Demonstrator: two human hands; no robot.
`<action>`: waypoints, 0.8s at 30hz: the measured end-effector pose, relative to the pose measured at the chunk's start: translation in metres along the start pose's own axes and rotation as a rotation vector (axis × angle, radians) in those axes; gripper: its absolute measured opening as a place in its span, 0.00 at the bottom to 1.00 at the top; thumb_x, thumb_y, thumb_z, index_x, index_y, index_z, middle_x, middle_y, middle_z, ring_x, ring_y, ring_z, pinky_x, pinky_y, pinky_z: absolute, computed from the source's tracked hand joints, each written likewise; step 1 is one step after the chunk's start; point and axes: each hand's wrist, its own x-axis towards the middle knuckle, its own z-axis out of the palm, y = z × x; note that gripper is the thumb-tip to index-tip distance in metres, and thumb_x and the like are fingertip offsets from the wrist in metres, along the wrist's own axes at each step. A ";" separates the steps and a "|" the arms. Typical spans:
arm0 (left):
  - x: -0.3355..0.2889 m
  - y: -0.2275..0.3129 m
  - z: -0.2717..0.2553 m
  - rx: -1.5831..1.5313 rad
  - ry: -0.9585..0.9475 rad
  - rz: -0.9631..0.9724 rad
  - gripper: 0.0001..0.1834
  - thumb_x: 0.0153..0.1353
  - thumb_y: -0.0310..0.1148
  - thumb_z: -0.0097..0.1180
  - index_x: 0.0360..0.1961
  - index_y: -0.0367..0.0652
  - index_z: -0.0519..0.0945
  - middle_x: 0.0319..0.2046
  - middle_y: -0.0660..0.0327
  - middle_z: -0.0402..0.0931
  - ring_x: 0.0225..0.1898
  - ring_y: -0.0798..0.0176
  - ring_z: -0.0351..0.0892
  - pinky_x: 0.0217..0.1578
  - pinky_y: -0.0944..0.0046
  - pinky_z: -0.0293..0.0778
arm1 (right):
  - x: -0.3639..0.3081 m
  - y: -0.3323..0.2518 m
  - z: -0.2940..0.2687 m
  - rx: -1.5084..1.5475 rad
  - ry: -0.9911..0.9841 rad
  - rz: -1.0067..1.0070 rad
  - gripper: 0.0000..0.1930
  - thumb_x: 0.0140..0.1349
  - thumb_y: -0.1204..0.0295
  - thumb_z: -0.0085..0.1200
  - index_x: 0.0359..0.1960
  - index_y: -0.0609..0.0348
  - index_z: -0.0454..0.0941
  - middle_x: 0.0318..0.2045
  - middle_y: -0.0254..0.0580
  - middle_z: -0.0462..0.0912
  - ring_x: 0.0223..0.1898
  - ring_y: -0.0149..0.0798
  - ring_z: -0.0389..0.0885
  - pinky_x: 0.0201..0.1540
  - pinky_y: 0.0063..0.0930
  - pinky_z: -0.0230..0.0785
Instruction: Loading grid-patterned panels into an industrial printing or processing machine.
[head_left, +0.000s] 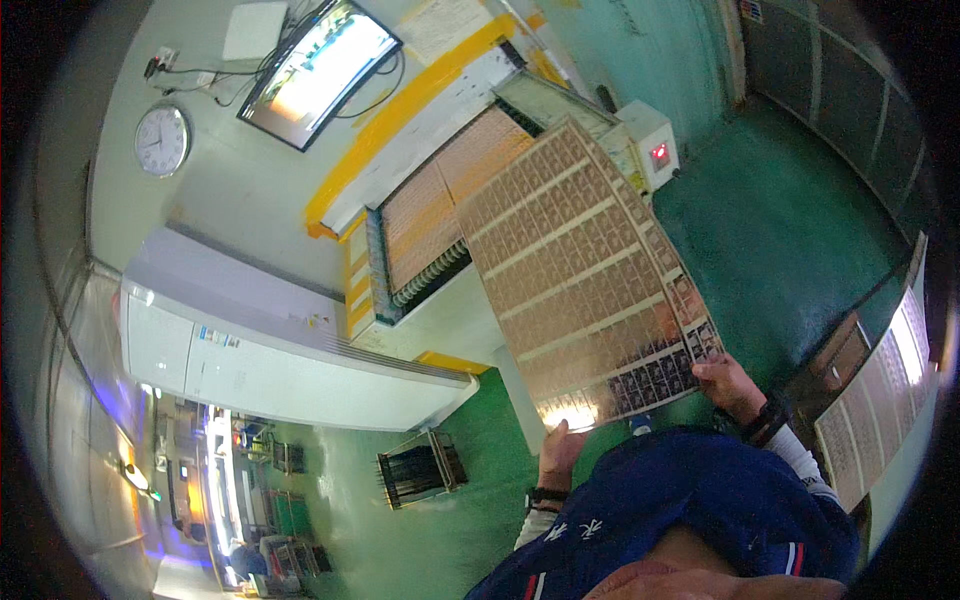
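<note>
1. We see a large copper-coloured panel (pixel 585 270), patterned with a grid of small repeated circuit blocks, held up in the air by its near edge; nearly all of it stretches up and away from the two grips.
2. Our left hand (pixel 560 452) grips the near left corner of the panel, fingers closed on the edge; a bright glare sits on the panel just above this grip.
3. Our right hand (pixel 728 383) grips the near right corner, thumb laid on the panel face, closed on the edge. Both wrists carry dark bands, and the blue clothing (pixel 700 510) lies just below the grips.
4. Beyond the far end of the panel from the grips stands a white and yellow machine (pixel 420 250), with a second copper-coloured panel (pixel 440 205) lying flat in its opening on a row of rollers.
5. Far right of that, past the panel's top edge, a small white box with a red light (pixel 655 145) sits.
6. Left of the left grip, a long white cabinet (pixel 270 350) runs across, and below it a rack of dark plates (pixel 420 468) stands on the green floor (pixel 790 240).
7. High on the wall, well apart from the grips, hang a round clock (pixel 162 140) and a lit screen (pixel 320 70).
8. Right of the right grip, another patterned sheet (pixel 880 400) lies at the edge of view.
</note>
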 end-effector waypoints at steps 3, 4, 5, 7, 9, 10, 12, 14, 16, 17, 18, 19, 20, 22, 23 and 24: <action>-0.024 -0.026 0.014 -0.161 0.224 -0.082 0.23 0.61 0.34 0.55 0.55 0.36 0.67 0.52 0.52 0.71 0.54 0.50 0.70 0.58 0.47 0.64 | -0.008 -0.017 0.008 0.123 0.003 0.090 0.08 0.59 0.77 0.54 0.22 0.55 0.74 0.22 0.30 0.74 0.25 0.29 0.73 0.28 0.26 0.63; -0.036 -0.023 0.032 -0.255 0.205 -0.020 0.24 0.61 0.33 0.56 0.57 0.38 0.66 0.54 0.52 0.69 0.56 0.50 0.68 0.59 0.47 0.62 | -0.012 -0.029 0.022 0.136 0.022 0.122 0.10 0.59 0.79 0.54 0.20 0.54 0.74 0.21 0.28 0.73 0.24 0.28 0.71 0.27 0.26 0.61; -0.042 -0.021 0.044 -0.350 0.185 0.041 0.26 0.60 0.32 0.56 0.59 0.40 0.64 0.56 0.53 0.67 0.58 0.51 0.66 0.61 0.47 0.60 | -0.014 -0.036 0.029 0.150 0.003 0.125 0.05 0.60 0.78 0.53 0.26 0.56 0.75 0.26 0.32 0.75 0.28 0.30 0.74 0.31 0.27 0.65; -0.046 -0.023 0.037 -0.389 0.154 0.029 0.28 0.59 0.31 0.57 0.60 0.43 0.63 0.57 0.55 0.66 0.60 0.52 0.64 0.61 0.47 0.60 | -0.016 -0.042 0.046 0.180 -0.040 0.113 0.05 0.62 0.76 0.53 0.38 0.60 0.76 0.34 0.39 0.79 0.36 0.36 0.79 0.39 0.30 0.71; -0.052 0.000 0.047 -0.465 0.037 0.041 0.30 0.59 0.30 0.58 0.61 0.46 0.62 0.59 0.57 0.65 0.61 0.53 0.63 0.62 0.48 0.60 | -0.007 -0.025 0.040 0.250 -0.048 0.183 0.13 0.63 0.72 0.52 0.48 0.60 0.71 0.40 0.41 0.79 0.41 0.40 0.79 0.45 0.37 0.73; -0.056 0.007 0.041 -0.472 0.085 0.009 0.29 0.58 0.31 0.59 0.61 0.46 0.63 0.59 0.57 0.66 0.61 0.53 0.64 0.61 0.48 0.60 | -0.002 -0.014 0.037 0.287 -0.054 0.229 0.17 0.63 0.70 0.52 0.53 0.60 0.69 0.44 0.42 0.79 0.44 0.42 0.79 0.48 0.40 0.74; -0.058 0.017 0.035 -0.493 0.172 -0.063 0.28 0.58 0.31 0.60 0.60 0.47 0.65 0.58 0.59 0.67 0.61 0.53 0.64 0.61 0.49 0.60 | 0.007 -0.007 0.040 0.322 -0.053 0.243 0.18 0.64 0.69 0.51 0.54 0.60 0.69 0.45 0.44 0.79 0.44 0.43 0.79 0.48 0.41 0.74; -0.053 0.036 0.041 -0.527 0.159 -0.036 0.25 0.58 0.31 0.59 0.58 0.47 0.68 0.56 0.60 0.69 0.60 0.54 0.66 0.61 0.49 0.61 | 0.013 -0.009 0.047 0.331 -0.025 0.235 0.18 0.64 0.67 0.51 0.53 0.62 0.69 0.46 0.46 0.78 0.46 0.45 0.78 0.50 0.43 0.73; -0.059 0.047 0.037 -0.541 0.131 0.014 0.26 0.59 0.33 0.58 0.58 0.47 0.67 0.57 0.59 0.69 0.60 0.53 0.65 0.59 0.49 0.63 | 0.013 -0.009 0.060 0.317 0.005 0.222 0.20 0.64 0.65 0.52 0.53 0.65 0.70 0.49 0.49 0.76 0.50 0.49 0.76 0.54 0.46 0.69; -0.059 0.050 0.031 -0.542 0.102 0.040 0.28 0.60 0.35 0.58 0.60 0.47 0.64 0.58 0.57 0.67 0.61 0.52 0.64 0.59 0.48 0.64 | 0.015 -0.007 0.064 0.332 0.002 0.206 0.20 0.64 0.64 0.52 0.53 0.65 0.70 0.49 0.48 0.76 0.50 0.49 0.76 0.54 0.46 0.69; -0.057 0.054 0.030 -0.543 0.072 0.060 0.30 0.60 0.36 0.57 0.62 0.47 0.61 0.60 0.56 0.65 0.61 0.51 0.63 0.58 0.48 0.64 | 0.020 -0.005 0.068 0.349 0.005 0.189 0.20 0.64 0.64 0.51 0.53 0.64 0.70 0.49 0.48 0.77 0.50 0.49 0.76 0.54 0.46 0.69; -0.055 0.058 0.030 -0.535 0.092 0.030 0.30 0.60 0.36 0.57 0.62 0.46 0.61 0.60 0.56 0.65 0.61 0.51 0.63 0.58 0.48 0.64 | 0.022 -0.004 0.071 0.365 0.008 0.171 0.20 0.64 0.63 0.51 0.53 0.64 0.70 0.49 0.47 0.77 0.50 0.49 0.76 0.54 0.46 0.70; -0.051 0.061 0.031 -0.528 0.112 0.001 0.30 0.61 0.36 0.57 0.62 0.46 0.61 0.60 0.56 0.65 0.61 0.51 0.63 0.59 0.48 0.64 | 0.025 -0.006 0.074 0.402 0.010 0.184 0.20 0.65 0.63 0.50 0.55 0.61 0.69 0.51 0.46 0.76 0.50 0.48 0.76 0.53 0.45 0.71; -0.046 0.104 0.040 -0.491 0.113 -0.031 0.29 0.61 0.36 0.56 0.62 0.46 0.61 0.60 0.56 0.65 0.62 0.51 0.62 0.60 0.48 0.63 | 0.028 -0.031 0.120 0.491 0.006 0.209 0.21 0.66 0.62 0.48 0.58 0.55 0.66 0.54 0.42 0.74 0.51 0.47 0.75 0.51 0.42 0.73; -0.043 0.112 0.045 -0.480 0.094 -0.037 0.29 0.62 0.35 0.55 0.62 0.46 0.61 0.60 0.56 0.64 0.62 0.51 0.62 0.60 0.48 0.62 | 0.029 -0.025 0.119 0.483 -0.028 0.235 0.22 0.66 0.61 0.47 0.58 0.55 0.66 0.55 0.43 0.73 0.52 0.47 0.75 0.52 0.43 0.72; -0.041 0.115 0.048 -0.470 0.069 -0.040 0.28 0.62 0.35 0.54 0.62 0.45 0.61 0.61 0.56 0.64 0.63 0.51 0.62 0.61 0.47 0.61 | 0.034 -0.019 0.111 0.472 -0.065 0.255 0.22 0.66 0.61 0.47 0.59 0.55 0.65 0.55 0.43 0.72 0.53 0.47 0.74 0.52 0.44 0.72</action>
